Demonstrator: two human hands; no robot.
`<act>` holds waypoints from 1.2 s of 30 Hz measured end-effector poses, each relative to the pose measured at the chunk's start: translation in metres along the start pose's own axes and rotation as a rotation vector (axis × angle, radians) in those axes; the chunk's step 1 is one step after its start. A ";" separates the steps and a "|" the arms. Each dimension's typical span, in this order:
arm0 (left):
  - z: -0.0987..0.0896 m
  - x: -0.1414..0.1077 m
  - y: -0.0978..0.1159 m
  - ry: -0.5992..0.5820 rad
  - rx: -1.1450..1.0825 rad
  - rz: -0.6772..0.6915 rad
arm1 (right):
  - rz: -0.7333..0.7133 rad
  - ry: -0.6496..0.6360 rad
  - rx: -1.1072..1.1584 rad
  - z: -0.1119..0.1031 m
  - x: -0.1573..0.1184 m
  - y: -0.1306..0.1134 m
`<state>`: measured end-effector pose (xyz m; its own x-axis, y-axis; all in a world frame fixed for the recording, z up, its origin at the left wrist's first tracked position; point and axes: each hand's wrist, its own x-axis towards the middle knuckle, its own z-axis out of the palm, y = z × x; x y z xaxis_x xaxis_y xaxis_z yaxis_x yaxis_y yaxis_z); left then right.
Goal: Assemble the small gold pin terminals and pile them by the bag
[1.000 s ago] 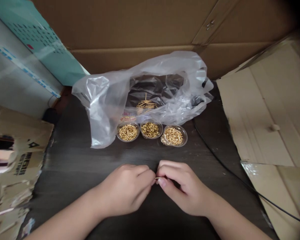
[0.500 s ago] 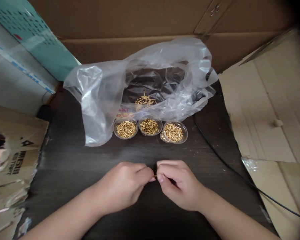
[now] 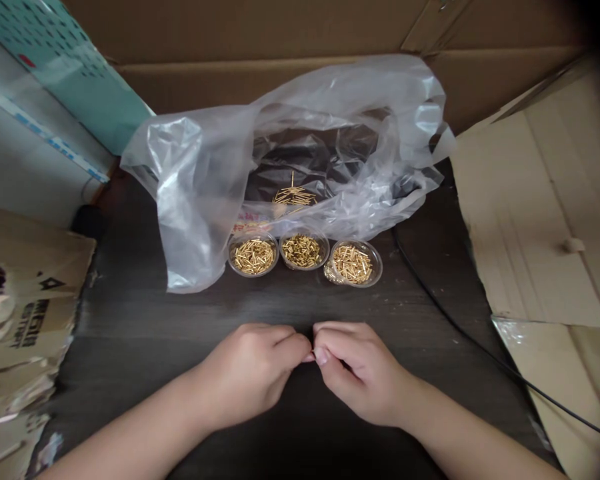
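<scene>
My left hand [image 3: 257, 367] and my right hand [image 3: 360, 373] meet above the dark table, thumbs and forefingers pinched. Between their fingertips a sliver of a thin gold metal pin [image 3: 313, 351] shows; the fingers cover the rest of it. Beyond the hands stand three clear round cups, a left cup [image 3: 230, 262], a middle cup [image 3: 326, 257] and a right cup [image 3: 379, 267]. All hold short gold metal pieces [image 3: 255, 257]. Longer gold pins [image 3: 295, 197] lie piled in the opened clear plastic bag [image 3: 205, 173] behind the cups.
A black cable [image 3: 460, 330] runs along the right of the table [image 3: 205, 313]. Cardboard [image 3: 530, 220] borders the right side, a tall cardboard wall [image 3: 260, 33] the back. A torn, printed cardboard piece [image 3: 55, 267] and a teal patterned panel [image 3: 90, 93] are at the left.
My fingertips have drawn closer together, and less of the gold pin shows between them. The view has shifted slightly; the cups and bag look unmoved.
</scene>
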<state>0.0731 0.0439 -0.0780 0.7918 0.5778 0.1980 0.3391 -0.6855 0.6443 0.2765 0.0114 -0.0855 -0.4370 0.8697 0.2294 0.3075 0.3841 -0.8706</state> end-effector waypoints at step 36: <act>-0.019 0.008 -0.002 0.054 -0.533 -0.232 | 0.058 0.064 0.206 -0.007 -0.001 0.000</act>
<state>0.0689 0.0586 -0.0639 0.6954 0.7177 0.0356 0.1872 -0.2288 0.9553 0.2832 0.0124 -0.0826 -0.3666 0.9091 0.1977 0.1484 0.2669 -0.9522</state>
